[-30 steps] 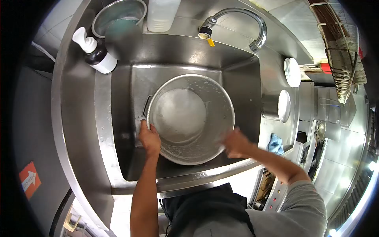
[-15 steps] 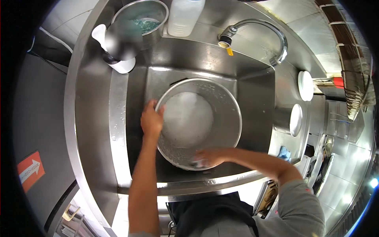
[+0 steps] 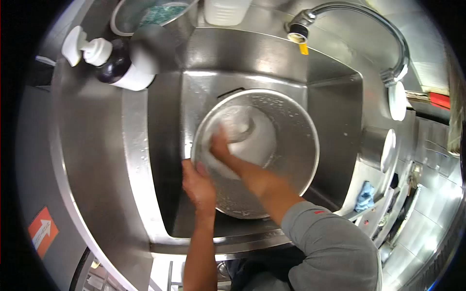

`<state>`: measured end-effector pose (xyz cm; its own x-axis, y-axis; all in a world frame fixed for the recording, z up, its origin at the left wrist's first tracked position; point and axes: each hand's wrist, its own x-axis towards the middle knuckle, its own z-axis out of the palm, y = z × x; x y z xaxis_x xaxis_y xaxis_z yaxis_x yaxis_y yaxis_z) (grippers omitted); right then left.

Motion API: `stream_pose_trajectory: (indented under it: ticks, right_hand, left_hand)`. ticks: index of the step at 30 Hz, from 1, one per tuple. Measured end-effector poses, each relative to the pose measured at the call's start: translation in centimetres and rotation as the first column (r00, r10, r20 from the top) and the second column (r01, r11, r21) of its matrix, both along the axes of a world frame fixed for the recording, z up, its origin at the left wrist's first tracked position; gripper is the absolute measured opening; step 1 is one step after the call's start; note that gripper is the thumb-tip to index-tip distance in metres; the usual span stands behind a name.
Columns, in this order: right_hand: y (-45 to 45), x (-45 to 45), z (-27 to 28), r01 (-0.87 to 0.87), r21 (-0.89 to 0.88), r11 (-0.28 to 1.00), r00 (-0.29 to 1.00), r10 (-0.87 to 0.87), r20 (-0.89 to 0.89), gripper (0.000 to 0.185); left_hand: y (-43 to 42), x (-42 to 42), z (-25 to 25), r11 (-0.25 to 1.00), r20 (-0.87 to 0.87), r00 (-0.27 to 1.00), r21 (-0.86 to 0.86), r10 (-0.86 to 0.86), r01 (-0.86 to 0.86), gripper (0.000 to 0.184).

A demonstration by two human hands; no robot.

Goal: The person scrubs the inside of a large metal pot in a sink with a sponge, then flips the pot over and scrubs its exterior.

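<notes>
A large round metal pot sits in the steel sink, with whitish, sudsy liquid at its bottom and foam specks on its inner wall. My left hand is closed on the pot's rim at the lower left. Inside the pot, toward its left side, is my right hand, blurred by motion. Its fingers are smeared, and whether it holds anything cannot be made out. One black side handle of the pot points toward the back of the sink.
A pump bottle stands on the left ledge, near a metal bowl with green material. Behind the sink are a white container and a curved faucet. White plates, a metal pot and a blue cloth are at right.
My right hand has moved from the pot's right rim, past its near wall, to the inside left. My left hand stays at the left rim, and the pot's handle has turned toward the back.
</notes>
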<state>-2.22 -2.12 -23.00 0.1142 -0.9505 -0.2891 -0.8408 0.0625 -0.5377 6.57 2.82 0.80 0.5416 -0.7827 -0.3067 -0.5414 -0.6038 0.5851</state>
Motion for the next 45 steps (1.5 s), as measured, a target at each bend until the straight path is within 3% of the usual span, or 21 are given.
stream_pose_trajectory:
  ticks: [2, 5, 9, 12, 14, 16, 17, 19, 21, 23, 24, 26, 28, 30, 33, 36, 38, 41, 42, 44, 45]
  right_hand:
    - [4.4, 0.8, 3.0, -0.242, 0.235, 0.941, 0.970, 0.238, 0.045, 0.064]
    - [9.0, -7.1, 5.1, -0.555, 0.531, 0.640, 0.796, 0.593, 0.117, 0.066]
    - [5.9, -22.8, 9.0, -0.478, 0.723, 0.499, 0.541, 0.816, -0.205, 0.061]
    - [0.0, -26.1, 13.2, -0.583, 0.293, 0.758, 0.547, 0.632, -0.549, 0.045]
    - [-0.6, -22.9, 20.3, -0.450, 0.700, 0.554, 0.211, 0.828, -0.520, 0.045]
    - [4.4, -20.5, 20.5, -0.230, 0.942, 0.243, 0.410, 0.903, -0.133, 0.055]
    - [9.4, -21.8, 19.2, -0.571, 0.731, 0.373, 0.502, 0.863, -0.048, 0.053]
    - [9.7, -16.9, 25.5, -0.572, 0.630, 0.525, 0.766, 0.618, 0.180, 0.055]
    - [8.0, -21.7, 23.9, -0.672, 0.675, 0.305, 0.527, 0.837, 0.146, 0.057]
    - [-0.3, -20.7, 29.1, -0.236, 0.968, 0.088, -0.081, 0.991, -0.110, 0.054]
    - [-1.8, -23.3, 28.4, -0.530, 0.765, 0.365, -0.158, 0.844, -0.512, 0.044]
    - [-0.7, -25.2, 26.5, -0.779, 0.398, 0.485, -0.075, 0.558, -0.826, 0.035]
    - [3.9, -22.7, 26.4, -0.540, 0.637, 0.550, 0.118, 0.799, -0.590, 0.034]
    - [6.0, -18.5, 27.7, -0.395, 0.886, 0.243, 0.331, 0.937, -0.109, 0.034]
    - [5.8, -23.3, 27.0, -0.612, 0.725, 0.317, 0.528, 0.846, 0.076, 0.033]
    - [-2.6, -24.9, 31.5, -0.643, 0.518, 0.563, 0.085, 0.725, -0.683, 0.035]
    - [-2.7, -25.9, 29.4, -0.761, 0.330, 0.559, 0.033, 0.540, -0.841, 0.035]
    - [5.0, -24.3, 26.4, -0.389, 0.662, 0.641, 0.245, 0.764, -0.596, 0.036]
    - [6.4, -22.1, 26.4, -0.393, 0.844, 0.364, 0.365, 0.905, -0.219, 0.050]
    - [9.9, -17.1, 25.7, -0.567, 0.723, 0.395, 0.596, 0.802, 0.029, 0.050]
    - [11.3, -15.5, 24.9, -0.760, 0.401, 0.512, 0.594, 0.798, 0.107, 0.049]
  left_hand:
    - [-0.1, 0.1, -0.1, 1.000, -0.043, 0.999, -0.002, -0.002, 0.002, 0.018]
    - [-0.9, -0.2, 1.3, 0.999, -0.081, 0.996, 0.011, 0.039, -0.038, 0.018]
    - [-0.3, -0.1, 0.9, 0.999, -0.056, 0.998, -0.001, 0.032, -0.032, 0.021]
    - [-0.9, -0.5, 0.6, 0.995, -0.048, 0.995, -0.034, -0.091, 0.089, 0.019]
    - [-1.4, -0.8, 1.0, 0.995, -0.083, 0.992, -0.037, -0.091, 0.088, 0.018]
    - [-1.8, -1.3, 0.9, 0.996, -0.123, 0.989, -0.036, -0.088, 0.084, 0.017]
    - [-1.9, -1.4, 0.6, 0.994, -0.089, 0.990, -0.025, -0.111, 0.109, 0.017]
    - [-2.2, -1.3, 0.3, 0.992, -0.054, 0.990, -0.011, -0.127, 0.127, 0.016]
    - [-2.1, -1.4, 0.3, 0.992, -0.083, 0.989, -0.025, -0.123, 0.121, 0.016]
    - [-2.1, -1.5, 0.4, 0.988, -0.070, 0.986, -0.049, -0.152, 0.148, 0.015]
    - [-1.9, -1.4, 0.4, 0.984, -0.051, 0.985, -0.068, -0.166, 0.163, 0.015]
    - [-2.0, -1.4, 0.3, 0.987, -0.060, 0.985, -0.027, -0.159, 0.158, 0.016]
    - [-2.3, -1.5, 0.3, 0.987, -0.077, 0.984, 0.005, -0.161, 0.162, 0.016]
    - [-2.5, -1.5, 0.3, 0.988, -0.083, 0.985, -0.016, -0.152, 0.151, 0.017]
    - [-2.6, -1.0, 0.7, 0.985, -0.105, 0.980, 0.026, -0.170, 0.173, 0.018]
    - [-2.2, -1.7, -0.5, 0.978, -0.061, 0.980, -0.098, -0.192, 0.185, 0.017]
    - [-2.4, -1.6, -0.4, 0.980, -0.050, 0.982, -0.091, -0.180, 0.175, 0.018]
    - [-2.8, -1.6, -0.3, 0.981, -0.052, 0.981, -0.072, -0.184, 0.181, 0.018]
    - [-3.0, -1.6, -0.3, 0.980, -0.062, 0.979, -0.055, -0.193, 0.190, 0.018]
    - [-3.5, -1.6, 0.3, 0.982, -0.069, 0.980, -0.032, -0.186, 0.184, 0.019]
    - [-3.9, -1.8, 0.6, 0.982, -0.075, 0.980, -0.010, -0.186, 0.186, 0.019]
